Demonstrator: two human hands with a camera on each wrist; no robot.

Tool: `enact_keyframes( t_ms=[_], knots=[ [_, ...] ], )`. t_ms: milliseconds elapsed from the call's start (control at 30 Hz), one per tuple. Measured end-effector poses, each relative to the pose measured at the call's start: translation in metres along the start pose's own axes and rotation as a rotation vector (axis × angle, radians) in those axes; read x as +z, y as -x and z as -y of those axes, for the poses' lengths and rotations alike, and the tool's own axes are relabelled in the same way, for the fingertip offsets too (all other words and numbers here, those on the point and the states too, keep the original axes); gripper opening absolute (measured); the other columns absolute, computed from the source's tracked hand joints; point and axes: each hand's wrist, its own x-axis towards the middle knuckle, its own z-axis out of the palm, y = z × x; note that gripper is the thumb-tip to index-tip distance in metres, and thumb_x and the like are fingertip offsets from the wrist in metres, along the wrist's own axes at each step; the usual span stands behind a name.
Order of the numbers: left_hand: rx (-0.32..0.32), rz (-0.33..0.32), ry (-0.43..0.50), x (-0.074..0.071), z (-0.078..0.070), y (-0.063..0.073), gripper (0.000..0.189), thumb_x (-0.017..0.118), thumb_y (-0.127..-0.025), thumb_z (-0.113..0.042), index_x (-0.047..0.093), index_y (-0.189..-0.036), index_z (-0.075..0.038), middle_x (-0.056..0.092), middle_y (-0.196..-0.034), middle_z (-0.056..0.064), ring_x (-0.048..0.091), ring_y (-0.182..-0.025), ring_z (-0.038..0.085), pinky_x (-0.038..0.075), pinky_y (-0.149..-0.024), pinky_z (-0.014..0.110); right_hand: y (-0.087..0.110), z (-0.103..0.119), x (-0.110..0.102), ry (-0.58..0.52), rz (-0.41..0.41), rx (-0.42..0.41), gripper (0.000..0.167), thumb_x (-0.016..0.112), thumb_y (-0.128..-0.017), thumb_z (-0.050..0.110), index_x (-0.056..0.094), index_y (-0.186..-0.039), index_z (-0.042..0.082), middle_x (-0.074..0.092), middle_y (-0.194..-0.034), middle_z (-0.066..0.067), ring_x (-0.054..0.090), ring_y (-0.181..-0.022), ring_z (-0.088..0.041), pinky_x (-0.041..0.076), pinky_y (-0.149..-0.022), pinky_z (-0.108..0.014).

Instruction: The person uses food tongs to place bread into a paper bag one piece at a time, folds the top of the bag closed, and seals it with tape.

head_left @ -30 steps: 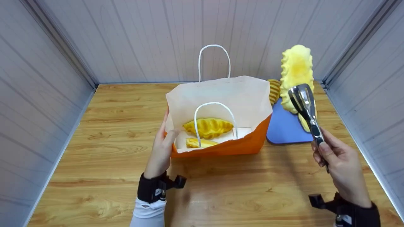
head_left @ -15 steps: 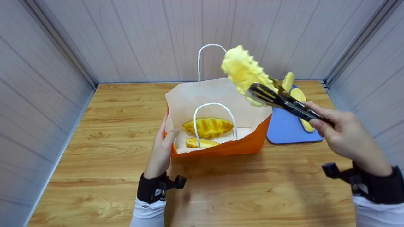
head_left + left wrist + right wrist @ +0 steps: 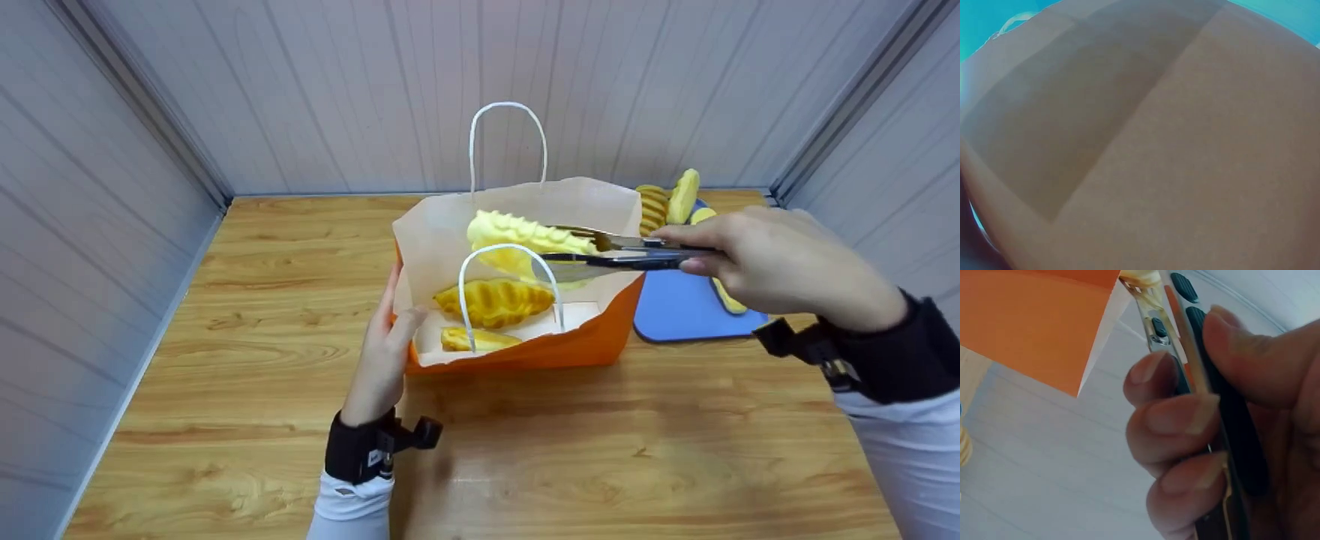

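An orange paper bag (image 3: 525, 361) with white rope handles stands upright with its mouth spread. My left hand (image 3: 381, 364) grips its left edge, thumb over the rim; a brownish surface (image 3: 1213, 146), apparently the bag's side, fills the left wrist view. My right hand (image 3: 772, 259) holds food tongs (image 3: 645, 261) by the handles. Between the tongs' heads is a long pale-yellow bread with ruffled edges (image 3: 514, 231), over the bag's mouth. A ridged golden bread (image 3: 499, 304) and a smaller yellow bread (image 3: 472, 340) lie inside. In the right wrist view, my curled fingers (image 3: 1174, 419) wrap the tongs.
Right of the bag, a blue tray (image 3: 675, 311) lies on the wooden table (image 3: 262, 315). A striped brown bread (image 3: 652, 210), a yellow finger-shaped bread (image 3: 683, 196) and other yellow pieces are on or beside it. Pale walls stand at the back and sides.
My right hand has carried the ruffled bread in the tongs leftward from over the blue tray, then down to the bag's mouth. My left hand and the bag have stayed put.
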Motion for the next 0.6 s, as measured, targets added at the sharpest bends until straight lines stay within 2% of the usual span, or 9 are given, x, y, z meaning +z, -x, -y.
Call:
enact_keyframes(
  t_ms=[133,233,400,600],
  knots=[
    [-0.007,0.0,0.01,0.0,-0.001,0.002,0.072,0.047,-0.098,-0.006,0.01,-0.16,-0.01,0.011,-0.165,0.003,0.017,-0.148,0.022,0.022,-0.117,0.041,-0.013,0.016,-0.005,0.109,-0.028,-0.054,0.03,0.071,-0.09,0.019,0.071,-0.119,0.027,0.057,-0.071,0.004,0.051,-0.061,-0.018,0.039,-0.048,-0.041],
    [0.0,0.008,0.016,0.001,-0.002,0.003,0.072,0.047,-0.098,-0.006,0.009,-0.16,-0.011,0.011,-0.165,0.003,0.019,-0.147,0.02,0.024,-0.116,0.04,-0.024,0.028,-0.005,0.188,-0.026,-0.097,0.02,0.072,-0.088,0.017,0.068,-0.105,0.028,0.052,-0.066,0.005,0.051,-0.059,-0.018,0.039,-0.046,-0.042],
    [0.01,0.011,0.004,0.002,-0.002,0.002,0.072,0.048,-0.098,-0.007,0.01,-0.16,-0.012,0.011,-0.165,0.004,0.02,-0.146,0.017,0.023,-0.117,0.039,-0.049,0.042,0.003,0.273,0.032,-0.152,0.013,0.07,-0.088,0.016,0.059,-0.087,0.023,0.052,-0.066,0.002,0.053,-0.061,-0.02,0.037,-0.044,-0.038],
    [0.004,0.016,-0.01,0.003,0.001,0.002,0.072,0.048,-0.099,-0.008,0.01,-0.16,-0.01,0.01,-0.165,0.006,0.016,-0.148,0.024,0.023,-0.117,0.04,-0.076,0.051,0.02,0.294,0.114,-0.216,0.015,0.069,-0.089,0.014,0.059,-0.081,0.019,0.051,-0.066,0.002,0.052,-0.066,-0.019,0.042,-0.054,-0.038]
  ],
)
